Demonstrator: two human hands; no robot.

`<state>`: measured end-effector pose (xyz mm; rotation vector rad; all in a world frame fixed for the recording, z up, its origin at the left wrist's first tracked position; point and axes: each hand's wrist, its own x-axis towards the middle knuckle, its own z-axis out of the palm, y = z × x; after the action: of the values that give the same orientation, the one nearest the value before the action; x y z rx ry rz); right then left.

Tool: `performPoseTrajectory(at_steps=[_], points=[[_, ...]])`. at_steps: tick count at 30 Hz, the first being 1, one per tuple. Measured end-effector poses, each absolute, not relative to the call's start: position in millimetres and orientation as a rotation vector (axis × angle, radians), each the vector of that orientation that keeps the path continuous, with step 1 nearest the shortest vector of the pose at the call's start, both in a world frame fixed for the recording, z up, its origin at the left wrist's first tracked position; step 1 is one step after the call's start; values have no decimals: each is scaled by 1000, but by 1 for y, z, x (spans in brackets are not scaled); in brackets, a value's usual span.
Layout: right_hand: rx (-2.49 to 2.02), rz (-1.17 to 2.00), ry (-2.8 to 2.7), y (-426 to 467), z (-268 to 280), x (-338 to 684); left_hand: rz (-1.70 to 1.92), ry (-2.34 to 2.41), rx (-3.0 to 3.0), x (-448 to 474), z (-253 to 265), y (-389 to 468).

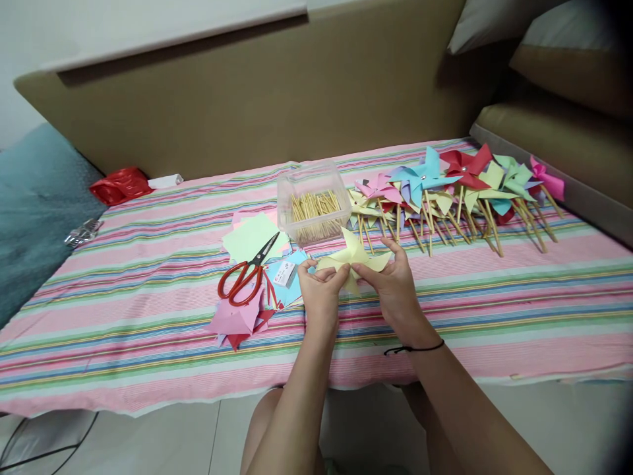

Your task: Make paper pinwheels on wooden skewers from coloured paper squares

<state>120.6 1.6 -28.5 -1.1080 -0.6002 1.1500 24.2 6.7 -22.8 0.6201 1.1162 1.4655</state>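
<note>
A pale yellow paper pinwheel (352, 249) with folded blades is held between my two hands, above the striped cloth. My left hand (320, 290) pinches it from the left, its thumb near the centre. From the other side my right hand (395, 284) grips it, thumb also at the centre and index finger lifted behind a blade. No stick shows on this pinwheel. Just beyond it stands a clear plastic box (291, 227) of short wooden sticks (316, 210). Left of my hands lie red-handled scissors (250, 274), partly on light green paper sheets (250, 237).
Finished pinwheels on sticks (425, 178) lie piled at the right. A small white box (284, 273) rests on blue paper, with pink paper pieces (237, 316) nearer me. A red plastic bag (121, 186) sits far left. The sofa back (247, 99) rises behind.
</note>
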Motion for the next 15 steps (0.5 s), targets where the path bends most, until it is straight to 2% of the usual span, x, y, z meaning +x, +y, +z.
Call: performPoseTrajectory(at_steps=[10, 15], points=[[-1077, 1162, -560, 0, -28, 113, 1495, 1158, 507, 27, -23, 7], [-1124, 1190, -603, 2, -25, 124, 1385, 1128, 565, 21, -17, 6]])
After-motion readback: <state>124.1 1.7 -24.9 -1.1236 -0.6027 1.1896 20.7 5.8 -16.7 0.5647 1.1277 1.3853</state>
